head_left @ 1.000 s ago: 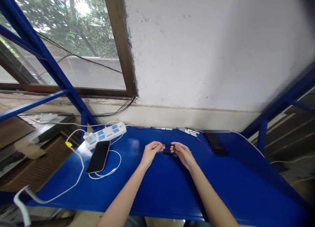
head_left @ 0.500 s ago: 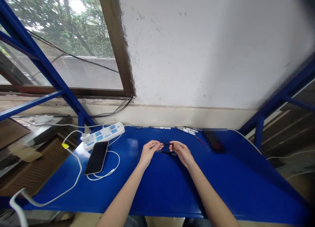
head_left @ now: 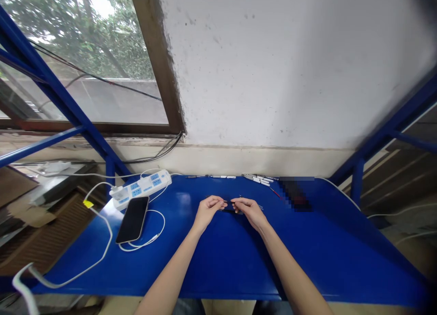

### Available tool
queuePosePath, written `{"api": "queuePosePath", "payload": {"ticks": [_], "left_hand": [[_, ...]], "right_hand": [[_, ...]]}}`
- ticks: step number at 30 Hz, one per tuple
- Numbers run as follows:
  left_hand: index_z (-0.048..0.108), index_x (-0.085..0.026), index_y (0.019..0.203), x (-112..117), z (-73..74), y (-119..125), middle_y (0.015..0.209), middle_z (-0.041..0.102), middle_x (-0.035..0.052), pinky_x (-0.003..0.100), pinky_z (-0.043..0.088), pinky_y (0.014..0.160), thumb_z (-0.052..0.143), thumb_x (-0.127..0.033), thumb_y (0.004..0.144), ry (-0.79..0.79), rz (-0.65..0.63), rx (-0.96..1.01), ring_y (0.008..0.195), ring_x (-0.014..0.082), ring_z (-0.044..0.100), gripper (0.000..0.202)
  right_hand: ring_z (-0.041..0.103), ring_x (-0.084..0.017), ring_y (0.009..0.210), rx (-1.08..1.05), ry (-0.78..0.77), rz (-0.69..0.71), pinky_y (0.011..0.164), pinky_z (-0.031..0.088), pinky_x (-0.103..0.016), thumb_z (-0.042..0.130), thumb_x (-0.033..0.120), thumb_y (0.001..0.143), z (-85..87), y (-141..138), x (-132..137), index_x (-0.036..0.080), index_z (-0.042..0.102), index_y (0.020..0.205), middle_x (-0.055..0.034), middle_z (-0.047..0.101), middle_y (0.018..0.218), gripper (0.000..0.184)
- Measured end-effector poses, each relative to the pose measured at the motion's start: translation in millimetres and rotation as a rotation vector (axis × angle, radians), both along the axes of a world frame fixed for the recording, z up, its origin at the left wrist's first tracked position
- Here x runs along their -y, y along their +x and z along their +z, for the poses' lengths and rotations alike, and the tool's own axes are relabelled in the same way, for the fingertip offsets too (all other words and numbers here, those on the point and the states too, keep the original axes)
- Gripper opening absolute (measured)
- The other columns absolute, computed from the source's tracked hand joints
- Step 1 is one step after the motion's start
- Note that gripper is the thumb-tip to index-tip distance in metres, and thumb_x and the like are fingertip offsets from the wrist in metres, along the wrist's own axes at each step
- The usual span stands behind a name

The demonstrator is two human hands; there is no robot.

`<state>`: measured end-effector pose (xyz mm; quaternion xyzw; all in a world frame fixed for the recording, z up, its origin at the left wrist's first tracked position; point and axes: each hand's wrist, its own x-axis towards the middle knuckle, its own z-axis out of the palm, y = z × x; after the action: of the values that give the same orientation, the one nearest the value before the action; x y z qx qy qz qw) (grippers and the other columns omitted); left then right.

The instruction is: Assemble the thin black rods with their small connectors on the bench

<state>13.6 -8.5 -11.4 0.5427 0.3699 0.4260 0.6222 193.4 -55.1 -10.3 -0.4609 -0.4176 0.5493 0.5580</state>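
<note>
Head view: I see left hand (head_left: 208, 210) and right hand (head_left: 249, 213) pinching a thin black strip (head_left: 235, 210) right of the smartphone (head_left: 132, 220); it looks light, best held at its ends.

No legible text, brand or number appears in this view. The white power strip (head_left: 139, 187) with blue socket panels carries small markings too tiny to read. The yellow tag (head_left: 88, 204) on the white cable shows no readable characters, the black smartphone (head_left: 132, 220) has a dark, blank screen, and a pixelated patch (head_left: 295, 194) is obscured.
</note>
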Motion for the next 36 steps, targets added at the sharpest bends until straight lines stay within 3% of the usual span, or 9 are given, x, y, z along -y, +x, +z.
{"api": "queuePosePath", "payload": {"ticks": [6,9,13,17,23,29,33,36], "left_hand": [[0.063,-0.015,0.084,1,-0.3,1,0.077,0.073,0.0077,0.034,0.054,0.075,0.072,-0.045,0.07,0.054,-0.047,-0.062,0.078,0.0226,0.07,0.034],[0.064,-0.016,0.09,3,2.0,0,0.086,0.073,0.0082,0.033,0.052,0.077,0.068,-0.044,0.074,0.113,-0.031,-0.115,0.083,0.0222,0.069,0.032],[0.068,-0.02,0.09,-2,1.8,-6,0.095,0.07,0.0069,0.032,0.05,0.08,0.062,-0.039,0.08,0.318,0.144,-0.297,0.083,0.0205,0.065,0.022],[0.07,-0.022,0.088,-12,-9.1,-17,0.094,0.065,0.0071,0.038,0.046,0.087,0.061,-0.027,0.08,0.584,0.331,-0.564,0.09,0.0241,0.06,0.013],[0.068,-0.02,0.101,-18,-28.7,-23,0.098,0.06,0.0094,0.044,0.045,0.087,0.055,-0.02,0.083,0.704,0.345,-0.86,0.094,0.0276,0.054,0.023],[0.065,-0.017,0.109,-22,-28.7,-24,0.101,0.056,0.0124,0.043,0.047,0.085,0.049,-0.019,0.085,0.737,0.386,-0.924,0.095,0.0286,0.054,0.029],[0.063,-0.017,0.114,-28,-30.1,-27,0.113,0.055,0.0126,0.043,0.046,0.087,0.049,-0.017,0.085,0.767,0.436,-0.984,0.1,0.0287,0.052,0.032],[0.065,-0.018,0.109,-31,-30.6,-27,0.111,0.059,0.0101,0.041,0.046,0.087,0.047,-0.015,0.087,0.765,0.388,-1.016,0.098,0.0267,0.053,0.029]], "right_hand": [[0.059,-0.016,0.066,0.419,0.112,-0.009,0.066,0.044,-0.029,0.066,0.038,0.073,-3.4,1,0,0.02,0.074,0.082,-0.0032,0.071,0.076,0.022],[0.06,-0.017,0.066,0.571,0.162,-0.008,0.065,0.043,-0.029,0.062,0.034,0.075,-6.1,1,-1,0.021,0.074,0.081,-0.0028,0.072,0.076,0.019],[0.06,-0.018,0.069,0.678,0.168,-0.086,0.069,0.044,-0.03,0.057,0.029,0.077,-11.9,4,-3,0.021,0.072,0.081,-0.0026,0.071,0.077,0.017],[0.058,-0.018,0.068,0.816,0.204,-0.151,0.069,0.045,-0.032,0.056,0.022,0.075,-16.5,6,-4,0.021,0.071,0.081,-0.0035,0.066,0.074,0.017],[0.056,-0.018,0.067,0.876,0.219,-0.125,0.067,0.046,-0.032,0.053,0.015,0.075,-22.3,1,-4,0.02,0.07,0.077,-0.0044,0.06,0.077,0.019],[0.056,-0.02,0.072,0.972,0.233,-0.108,0.069,0.046,-0.034,0.05,0.013,0.075,-23.6,1,-5,0.019,0.071,0.078,-0.0051,0.06,0.074,0.021],[0.056,-0.02,0.074,1.004,0.234,-0.089,0.07,0.046,-0.032,0.049,0.013,0.077,-24.5,1,-5,0.019,0.07,0.081,-0.0047,0.06,0.075,0.022],[0.056,-0.019,0.075,1.012,0.236,-0.087,0.07,0.046,-0.032,0.049,0.013,0.078,-26.6,1,-5,0.018,0.07,0.082,-0.005,0.06,0.075,0.022]]}}
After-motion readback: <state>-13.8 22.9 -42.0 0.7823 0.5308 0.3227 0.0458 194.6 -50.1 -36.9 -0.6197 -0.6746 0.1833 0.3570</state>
